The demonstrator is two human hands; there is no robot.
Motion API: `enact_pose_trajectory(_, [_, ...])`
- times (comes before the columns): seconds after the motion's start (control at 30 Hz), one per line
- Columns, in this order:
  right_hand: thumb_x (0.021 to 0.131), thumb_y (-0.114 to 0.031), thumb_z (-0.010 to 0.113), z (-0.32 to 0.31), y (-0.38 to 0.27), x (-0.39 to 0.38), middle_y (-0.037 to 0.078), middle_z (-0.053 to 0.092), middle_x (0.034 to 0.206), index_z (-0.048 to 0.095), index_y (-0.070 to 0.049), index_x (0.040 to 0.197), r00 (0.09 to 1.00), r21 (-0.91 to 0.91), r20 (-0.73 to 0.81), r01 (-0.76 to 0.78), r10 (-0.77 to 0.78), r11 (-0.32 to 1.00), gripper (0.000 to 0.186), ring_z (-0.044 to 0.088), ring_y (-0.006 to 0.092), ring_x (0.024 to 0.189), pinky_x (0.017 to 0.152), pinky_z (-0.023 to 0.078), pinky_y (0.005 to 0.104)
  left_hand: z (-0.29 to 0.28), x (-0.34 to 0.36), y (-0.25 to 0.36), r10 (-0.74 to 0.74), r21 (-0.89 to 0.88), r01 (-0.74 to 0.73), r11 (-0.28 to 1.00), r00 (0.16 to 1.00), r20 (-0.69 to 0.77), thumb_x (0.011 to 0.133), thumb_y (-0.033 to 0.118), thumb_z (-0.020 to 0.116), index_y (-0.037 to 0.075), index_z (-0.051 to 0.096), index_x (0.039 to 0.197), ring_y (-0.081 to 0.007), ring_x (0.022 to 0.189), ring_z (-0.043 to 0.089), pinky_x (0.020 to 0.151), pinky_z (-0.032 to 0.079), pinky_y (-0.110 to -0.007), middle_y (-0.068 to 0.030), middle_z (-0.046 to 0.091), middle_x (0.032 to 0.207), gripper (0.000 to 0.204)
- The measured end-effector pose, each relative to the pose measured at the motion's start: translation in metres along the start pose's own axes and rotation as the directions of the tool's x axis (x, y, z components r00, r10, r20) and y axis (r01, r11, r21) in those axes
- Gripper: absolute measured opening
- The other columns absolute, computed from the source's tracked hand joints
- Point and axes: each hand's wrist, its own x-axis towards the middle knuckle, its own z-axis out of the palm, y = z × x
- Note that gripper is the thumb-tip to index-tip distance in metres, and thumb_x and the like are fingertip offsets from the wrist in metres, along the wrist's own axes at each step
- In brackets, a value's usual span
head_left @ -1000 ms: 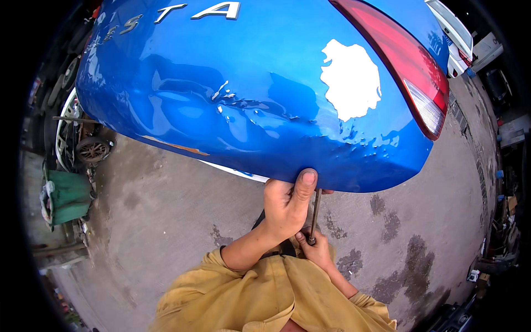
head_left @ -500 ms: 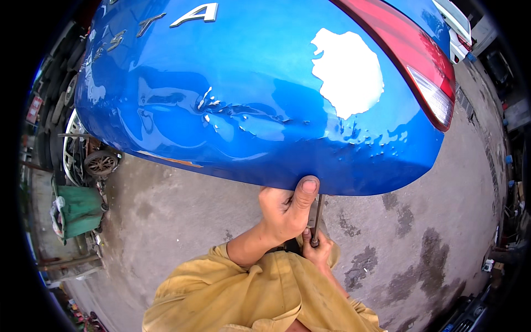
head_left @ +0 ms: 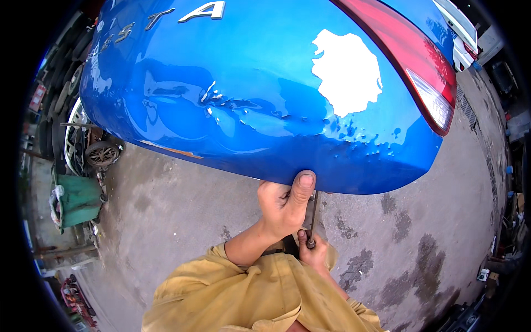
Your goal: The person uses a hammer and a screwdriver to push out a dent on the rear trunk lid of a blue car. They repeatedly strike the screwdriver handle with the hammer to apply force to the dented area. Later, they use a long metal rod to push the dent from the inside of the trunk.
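A dented blue car trunk lid [head_left: 260, 160] fills the upper half of the head view. A jagged crease [head_left: 232, 104] with flaking paint runs across it, and a bare white patch [head_left: 348, 74] shows near the red tail light [head_left: 404, 61]. My left hand [head_left: 279, 207] grips the panel's lower edge, thumb pressed on the painted face; its other fingers are partly hidden behind. Lower and to the right, my right hand [head_left: 313, 255] is closed around the bottom of a thin metal rod [head_left: 315, 218]. The rod's upper end disappears behind the panel.
Stained concrete floor [head_left: 166, 210] lies below the car. A green bin [head_left: 80, 202], a loose wheel [head_left: 102, 154] and stacked tyres [head_left: 58, 110] stand along the left. Part of a white car [head_left: 463, 39] shows at the upper right. Assorted dark parts line the right side.
The view has shifted slightly, so the car's lettering and the left-side objects sit a little differently. Both hands keep their holds, and the rod stands at almost the same angle.
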Motion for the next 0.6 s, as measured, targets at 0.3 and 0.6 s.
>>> enact_pose_trajectory(0.3, [0.089,-0.016,0.074,0.008,-0.006,0.001,0.015,0.055,0.055,0.062,-0.002,0.076,0.996,0.019,-0.082,0.027,-0.025,0.999,0.022,0.055,0.0269,0.044,0.046,0.042,0.0362,0.006,0.003,0.010,-0.084,-0.186,0.085,0.979,0.996,0.014,0.101,0.029,0.060,0.007,0.046,0.065,-0.0044,0.060,0.033,0.053,0.022,-0.026,0.0062,0.043,0.065,0.044])
enact_pose_trajectory(0.6, [0.085,-0.008,0.072,0.018,0.021,0.034,0.015,0.060,0.060,0.065,-0.004,0.081,0.972,0.066,-0.043,0.234,-0.232,0.970,0.008,0.062,0.0283,0.050,0.048,0.046,0.0358,0.005,0.004,-0.001,0.032,-0.189,-0.006,0.982,0.991,0.132,0.104,0.026,0.053,-0.008,0.068,0.088,-0.0159,0.068,0.067,0.057,0.051,-0.027,-0.0131,0.071,0.079,0.040])
